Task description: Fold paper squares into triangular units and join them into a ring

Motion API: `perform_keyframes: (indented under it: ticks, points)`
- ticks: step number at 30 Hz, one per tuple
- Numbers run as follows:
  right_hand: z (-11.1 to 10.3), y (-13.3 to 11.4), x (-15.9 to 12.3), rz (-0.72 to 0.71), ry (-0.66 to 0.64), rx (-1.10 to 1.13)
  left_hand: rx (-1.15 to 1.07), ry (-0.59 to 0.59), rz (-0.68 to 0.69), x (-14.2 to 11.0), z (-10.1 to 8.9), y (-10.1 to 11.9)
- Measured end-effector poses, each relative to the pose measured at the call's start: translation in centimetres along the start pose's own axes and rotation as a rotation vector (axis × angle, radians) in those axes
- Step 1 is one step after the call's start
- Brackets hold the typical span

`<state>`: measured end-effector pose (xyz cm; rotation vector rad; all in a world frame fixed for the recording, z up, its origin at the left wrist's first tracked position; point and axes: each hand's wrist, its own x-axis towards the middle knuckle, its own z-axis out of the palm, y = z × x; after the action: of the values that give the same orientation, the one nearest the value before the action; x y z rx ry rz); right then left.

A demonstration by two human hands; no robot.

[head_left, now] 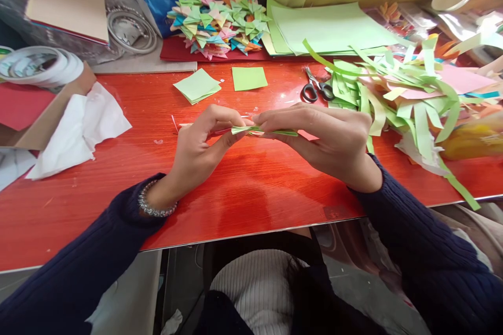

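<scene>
Both hands hold a thin folded piece of green paper (288, 132) just above the red table, nearly edge-on to me. My left hand (208, 138) pinches its left end between thumb and fingers. My right hand (326, 133) grips the right part, fingers over the top and thumb below. Behind the hands lie a small stack of pale green paper squares (196, 86) and a single brighter green square (249, 78). Some pink paper shows partly behind the fingers; its shape is hidden.
Black-handled scissors (310, 92) lie beside a heap of green paper strips (412, 89) on the right. At the back are colourful folded-paper rings (220, 23) and large green sheets (334, 26). Tape rolls (43, 65) and white tissue (82, 125) occupy the left.
</scene>
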<state>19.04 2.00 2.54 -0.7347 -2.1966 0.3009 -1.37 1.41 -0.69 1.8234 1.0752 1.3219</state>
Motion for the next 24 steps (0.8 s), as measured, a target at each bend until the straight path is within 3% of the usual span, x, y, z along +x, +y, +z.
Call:
perform_keyframes:
  ticks: [3,6,15,19,24]
  points:
    - [0.1,0.0,-0.1,0.004,0.002,-0.054,0.024,-0.009,0.097,0.0,0.1,-0.4]
    - [0.3,0.0,0.0,0.016,0.02,-0.067,0.023,0.009,0.104,-0.1,0.3,-0.4]
    - [-0.3,0.7,0.9,0.353,0.024,0.139,-0.29,-0.072,-0.233,0.1,0.5,0.8]
    - [0.0,0.9,0.9,0.479,0.023,0.287,-0.277,-0.116,-0.308,0.4,0.4,0.7]
    - [0.5,0.8,1.0,0.533,0.04,0.361,-0.218,-0.173,-0.362,0.6,0.3,0.6]
